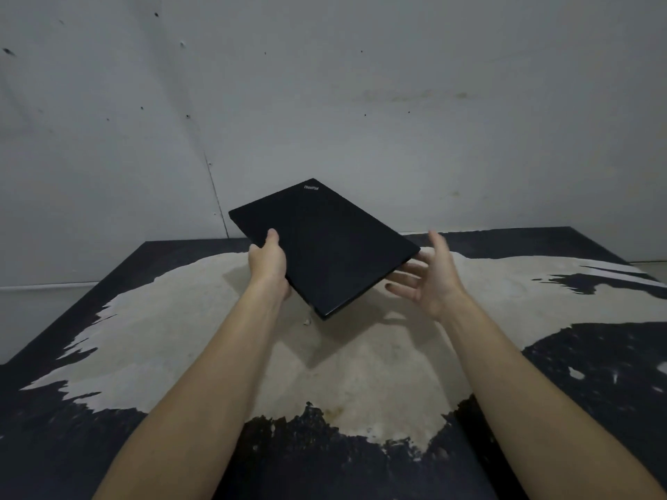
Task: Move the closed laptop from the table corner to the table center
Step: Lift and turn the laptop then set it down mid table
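A closed black laptop (pixel 325 243) hangs tilted in the air above the middle of the table (pixel 361 373), its shadow falling on the pale worn patch below. My left hand (pixel 269 263) grips its left edge, thumb on the lid and fingers underneath. My right hand (pixel 429 276) is at the laptop's right corner with fingers spread; its fingertips reach under that corner, and I cannot tell whether they touch it.
The table top is black with a large worn, pale area in its middle. A grey wall (pixel 325 102) stands directly behind the table's far edge. A small pale crumb (pixel 307 322) lies on the table below the laptop.
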Action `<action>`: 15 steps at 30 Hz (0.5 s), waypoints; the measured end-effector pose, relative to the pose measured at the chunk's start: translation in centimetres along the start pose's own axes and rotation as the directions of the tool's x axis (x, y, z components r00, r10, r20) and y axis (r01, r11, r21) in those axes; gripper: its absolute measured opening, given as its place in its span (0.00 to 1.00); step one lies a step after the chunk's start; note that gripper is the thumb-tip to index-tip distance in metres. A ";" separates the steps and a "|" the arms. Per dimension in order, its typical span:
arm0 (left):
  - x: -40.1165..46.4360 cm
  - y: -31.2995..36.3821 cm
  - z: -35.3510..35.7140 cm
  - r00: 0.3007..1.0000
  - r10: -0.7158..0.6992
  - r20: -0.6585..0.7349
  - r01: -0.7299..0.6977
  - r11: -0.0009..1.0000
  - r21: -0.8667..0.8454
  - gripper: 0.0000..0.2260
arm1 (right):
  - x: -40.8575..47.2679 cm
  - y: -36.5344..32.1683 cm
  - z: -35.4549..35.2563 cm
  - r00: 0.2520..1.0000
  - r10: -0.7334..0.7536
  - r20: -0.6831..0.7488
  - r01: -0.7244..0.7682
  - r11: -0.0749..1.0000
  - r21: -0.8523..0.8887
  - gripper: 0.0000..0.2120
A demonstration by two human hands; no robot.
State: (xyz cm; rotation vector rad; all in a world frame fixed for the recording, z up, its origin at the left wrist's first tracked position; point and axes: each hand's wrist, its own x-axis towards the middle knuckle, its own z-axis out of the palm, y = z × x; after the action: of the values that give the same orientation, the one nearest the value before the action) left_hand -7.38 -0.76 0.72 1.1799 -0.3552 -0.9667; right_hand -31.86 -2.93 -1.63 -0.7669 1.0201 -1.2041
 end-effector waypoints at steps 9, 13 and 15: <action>-0.9 1.3 -2.2 0.967 -0.137 0.213 0.092 0.974 0.207 0.11 | 2.6 -4.0 -0.2 0.989 0.085 0.124 -0.041 0.945 -0.325 0.34; -1.5 0.8 -2.0 0.943 -0.163 0.292 0.085 0.961 0.264 0.08 | 3.1 -4.5 0.6 0.977 0.118 0.178 -0.041 0.921 -0.389 0.37; -1.5 0.6 -1.8 0.931 -0.166 0.326 0.073 0.958 0.278 0.12 | 3.3 -4.6 0.6 0.972 0.150 0.181 -0.061 0.906 -0.418 0.34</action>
State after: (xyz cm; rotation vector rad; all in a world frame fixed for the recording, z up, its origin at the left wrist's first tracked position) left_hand -6.77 1.56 0.89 1.2803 -0.7175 -1.2690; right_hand -32.86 -7.13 2.06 -1.1270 1.1366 -0.7995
